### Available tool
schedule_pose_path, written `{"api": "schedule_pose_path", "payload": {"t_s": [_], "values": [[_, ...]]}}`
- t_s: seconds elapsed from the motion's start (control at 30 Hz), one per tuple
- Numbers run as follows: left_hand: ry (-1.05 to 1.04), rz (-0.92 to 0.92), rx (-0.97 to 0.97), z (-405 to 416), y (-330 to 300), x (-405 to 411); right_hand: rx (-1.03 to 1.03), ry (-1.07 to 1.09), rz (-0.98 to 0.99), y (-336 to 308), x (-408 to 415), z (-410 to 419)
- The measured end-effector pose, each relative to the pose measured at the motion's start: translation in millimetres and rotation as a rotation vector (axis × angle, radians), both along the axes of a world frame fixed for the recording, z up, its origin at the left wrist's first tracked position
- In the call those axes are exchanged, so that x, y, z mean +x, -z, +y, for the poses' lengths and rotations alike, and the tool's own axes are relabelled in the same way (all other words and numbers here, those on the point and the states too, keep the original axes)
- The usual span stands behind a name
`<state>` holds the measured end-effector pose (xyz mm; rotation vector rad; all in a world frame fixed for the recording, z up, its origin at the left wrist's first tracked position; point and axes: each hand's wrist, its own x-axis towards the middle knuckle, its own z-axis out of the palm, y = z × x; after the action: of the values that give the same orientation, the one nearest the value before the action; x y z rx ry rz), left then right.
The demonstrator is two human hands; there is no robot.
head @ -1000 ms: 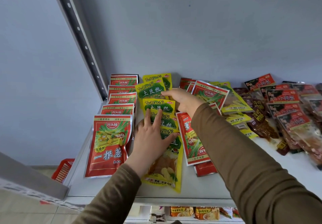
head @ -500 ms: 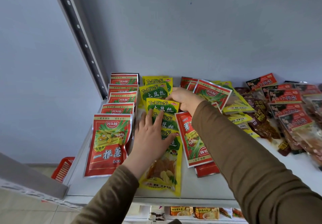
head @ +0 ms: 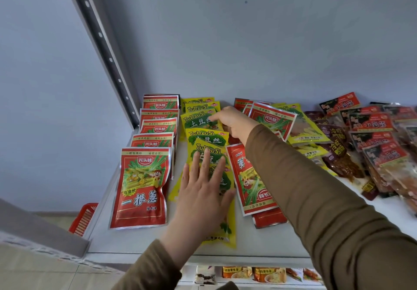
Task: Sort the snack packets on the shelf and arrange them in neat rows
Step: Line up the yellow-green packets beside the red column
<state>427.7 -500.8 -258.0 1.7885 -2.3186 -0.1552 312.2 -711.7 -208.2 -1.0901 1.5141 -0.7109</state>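
On the white shelf point(head: 135, 242) a row of red snack packets point(head: 142, 188) runs from front to back at the left. Beside it lies an overlapping row of yellow TuDouSi packets point(head: 207, 137). My left hand point(head: 203, 190) lies flat, fingers spread, on the front yellow packets. My right hand point(head: 234, 121) reaches to the back and pinches the right edge of a yellow packet point(head: 197, 120) near the row's far end; its thumb is hidden. An upside-down red packet point(head: 250, 176) lies right of the yellow row, partly under my right sleeve.
A loose pile of red and yellow packets point(head: 273, 118) sits behind my right arm. Dark red and brown packets point(head: 370, 127) crowd the right side. A perforated metal upright point(head: 101, 41) borders the shelf's left. A red basket point(head: 84, 217) stands on the floor. More packets point(head: 252, 274) sit on the shelf below.
My right hand has lowered the tilted yellow packet flat into the back of the yellow row. My left hand has stayed pressed on the front yellow packets.
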Motion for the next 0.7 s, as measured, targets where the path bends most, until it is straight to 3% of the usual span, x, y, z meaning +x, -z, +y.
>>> {"api": "schedule_pose_path", "payload": {"t_s": [0.3,0.5,0.7], "values": [[-0.061,0.007,0.037,-9.3,3.7,6.9,-0.012,-0.028,0.035,0.8,14.4,-5.4],[-0.14,0.017,0.057,-17.0,-0.9,6.4,0.043,0.101,-0.275,6.1,18.4,-1.7],[-0.097,0.19,0.042,-12.1,-12.5,11.0,-0.147,0.101,-0.19,-29.3,5.2,22.4]]}}
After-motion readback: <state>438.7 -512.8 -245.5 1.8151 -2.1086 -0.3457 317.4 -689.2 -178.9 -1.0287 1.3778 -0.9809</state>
